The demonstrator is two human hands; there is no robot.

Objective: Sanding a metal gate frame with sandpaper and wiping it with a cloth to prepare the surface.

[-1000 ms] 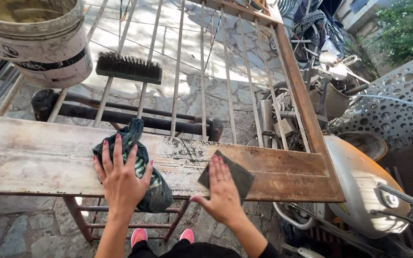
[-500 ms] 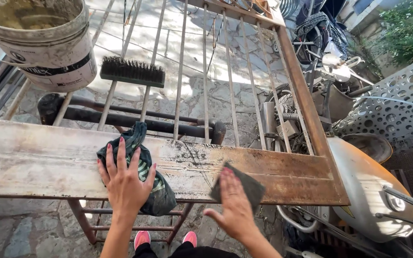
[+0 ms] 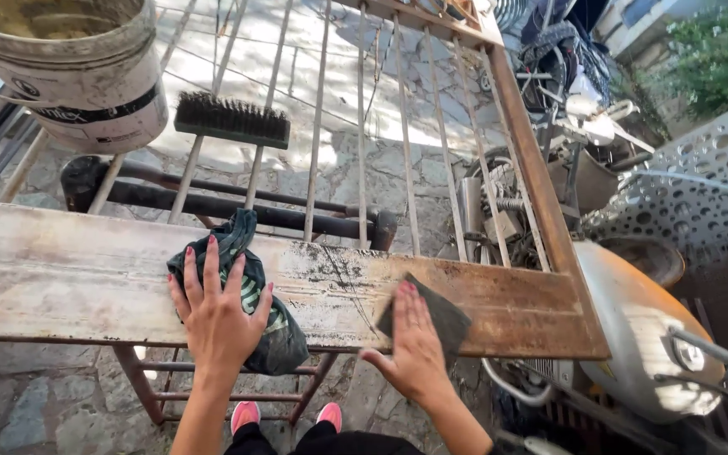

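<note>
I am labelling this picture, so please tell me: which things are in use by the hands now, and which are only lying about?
In use:
- left hand flat on the dark green cloth
- right hand pressing the dark sanding sheet
- rusty flat metal gate rail

Lying about:
- black wire brush
- white plastic bucket
- grey perforated metal sheet

rag (image 3: 256,291): dark green, striped | bucket (image 3: 77,76): white | frame (image 3: 516,307): rust-brown
</note>
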